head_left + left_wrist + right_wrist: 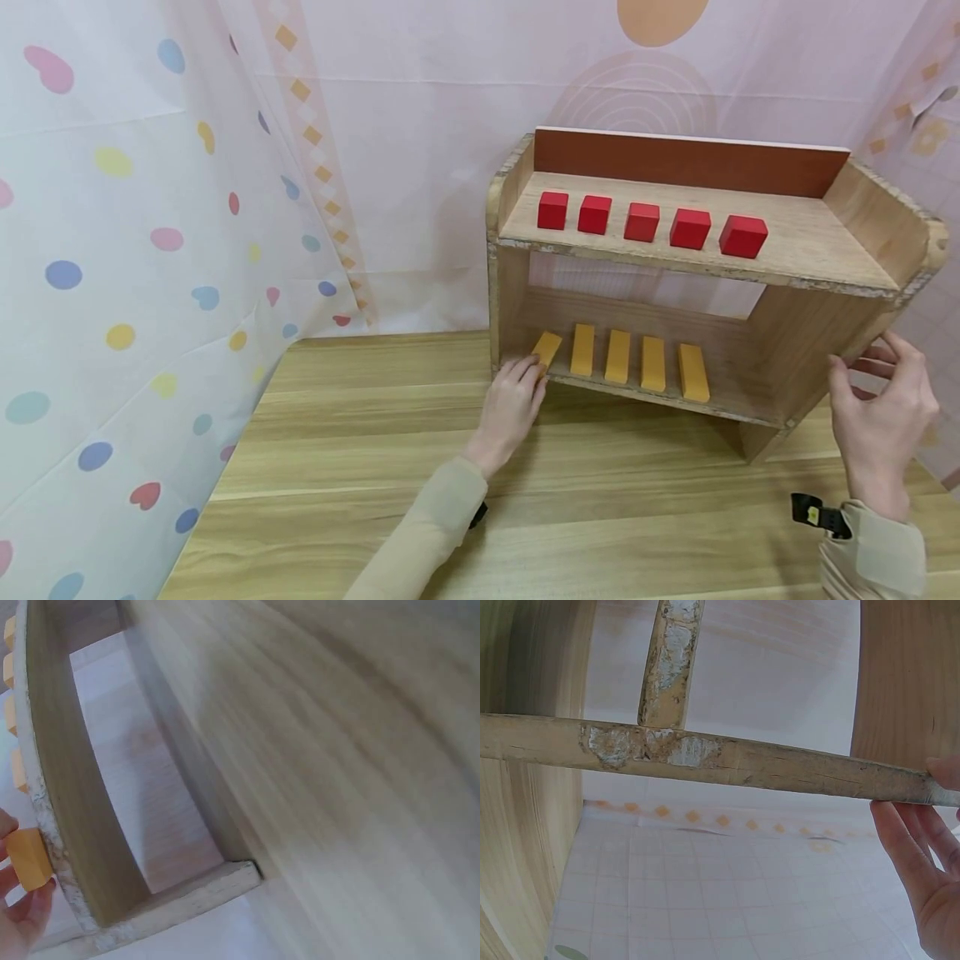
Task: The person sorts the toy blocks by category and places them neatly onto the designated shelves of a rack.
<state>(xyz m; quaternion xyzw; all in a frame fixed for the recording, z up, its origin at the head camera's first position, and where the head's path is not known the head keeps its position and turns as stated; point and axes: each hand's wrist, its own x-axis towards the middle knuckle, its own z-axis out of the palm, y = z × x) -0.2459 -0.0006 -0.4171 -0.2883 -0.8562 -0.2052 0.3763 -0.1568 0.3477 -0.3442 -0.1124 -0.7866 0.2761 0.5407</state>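
Note:
A small wooden shelf [828, 242] with two levels stands on the table. On its lower level several yellow blocks [618, 357] form a row. My left hand [512, 404] pinches the leftmost yellow block [548, 350], which sits slanted at the shelf's front edge. In the left wrist view the fingers hold this block [30, 859] by its sides. My right hand [885, 408] grips the edge of the shelf's right side panel [795, 771], with the thumb on one side and the fingers on the other.
Several red cubes [642, 222] stand in a row on the upper level, in front of a brown back strip [675, 162]. The wood-grain table [360, 433] extends left and forward. Patterned cloth [412, 167] hangs behind and at the sides.

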